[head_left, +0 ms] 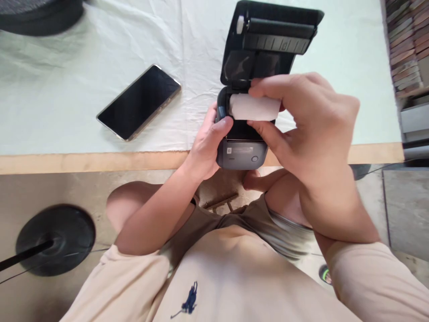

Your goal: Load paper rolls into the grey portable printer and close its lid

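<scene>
A small dark receipt printer point(243, 154) is held over the table's front edge, its lid point(258, 58) raised and leaning back. My left hand point(211, 143) grips the printer's left side, thumb on the rim of the paper bay. Between the thumb and fingers of my right hand point(301, 125) is a white paper roll point(256, 107), lying crosswise at the bay's opening. The roll's right end is partly hidden by my fingers. Whether it rests on the bay floor I cannot tell.
A smartphone point(139, 103) with a dark screen lies on the pale cloth point(197, 40) to the left. At the far left corner sits a round black object point(40, 18). Below the wooden table edge point(83, 162), a black round stand base point(55, 239) is on the floor. Stacked bricks point(407, 49) are at right.
</scene>
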A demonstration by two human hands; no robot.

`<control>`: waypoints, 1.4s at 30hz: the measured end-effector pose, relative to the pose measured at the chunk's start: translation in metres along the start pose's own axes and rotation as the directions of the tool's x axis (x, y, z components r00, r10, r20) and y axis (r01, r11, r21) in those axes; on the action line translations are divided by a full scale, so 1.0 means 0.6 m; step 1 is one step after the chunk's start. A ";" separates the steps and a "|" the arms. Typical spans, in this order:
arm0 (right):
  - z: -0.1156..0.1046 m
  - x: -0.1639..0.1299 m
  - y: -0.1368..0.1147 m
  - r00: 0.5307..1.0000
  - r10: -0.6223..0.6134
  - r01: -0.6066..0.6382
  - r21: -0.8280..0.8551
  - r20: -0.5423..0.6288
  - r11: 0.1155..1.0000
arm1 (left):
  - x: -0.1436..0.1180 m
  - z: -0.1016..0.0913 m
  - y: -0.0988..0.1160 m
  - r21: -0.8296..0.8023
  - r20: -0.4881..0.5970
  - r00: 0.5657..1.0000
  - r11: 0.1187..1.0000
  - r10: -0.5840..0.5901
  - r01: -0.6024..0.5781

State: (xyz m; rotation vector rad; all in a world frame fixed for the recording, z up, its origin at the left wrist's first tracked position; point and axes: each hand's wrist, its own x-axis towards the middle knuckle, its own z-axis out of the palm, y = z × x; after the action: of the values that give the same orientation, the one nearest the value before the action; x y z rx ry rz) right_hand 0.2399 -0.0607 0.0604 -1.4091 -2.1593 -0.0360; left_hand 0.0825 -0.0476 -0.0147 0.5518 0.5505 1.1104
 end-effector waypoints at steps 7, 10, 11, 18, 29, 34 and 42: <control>0.018 -0.006 0.038 0.994 0.089 -0.052 0.416 -0.069 0.908 | 0.001 -0.002 -0.003 0.026 0.011 1.000 0.999 -0.023 0.023; 0.023 -0.005 0.037 0.970 0.120 -0.021 0.420 -0.211 0.907 | 0.004 -0.007 -0.003 0.017 0.023 0.999 0.999 -0.028 0.027; 0.023 -0.005 0.035 0.963 0.127 -0.010 0.441 -0.236 0.897 | 0.005 -0.008 -0.004 0.012 0.024 0.999 1.000 -0.027 0.027; 0.033 -0.021 0.039 0.993 0.068 -0.008 0.515 -0.097 0.857 | 0.012 -0.007 -0.005 -0.035 0.002 1.000 0.999 -0.009 0.009; 0.033 -0.015 0.040 0.996 -0.050 0.065 0.214 -0.074 0.975 | 0.007 -0.014 -0.011 -0.033 0.018 0.998 0.998 0.059 -0.058; 0.017 -0.016 0.042 0.993 -0.012 0.028 0.136 -0.122 0.990 | 0.009 -0.004 -0.008 -0.056 -0.015 1.000 0.998 0.013 -0.014; 0.025 -0.012 0.041 0.998 -0.028 0.033 0.091 -0.059 0.995 | 0.008 -0.008 -0.014 0.011 0.018 0.998 0.998 0.056 -0.056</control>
State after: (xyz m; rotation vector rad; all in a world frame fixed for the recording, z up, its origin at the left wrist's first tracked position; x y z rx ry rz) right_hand 0.2566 -0.0508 0.0380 -1.3075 -2.1080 0.0116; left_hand 0.0868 -0.0454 -0.0246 0.5889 0.5292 1.1551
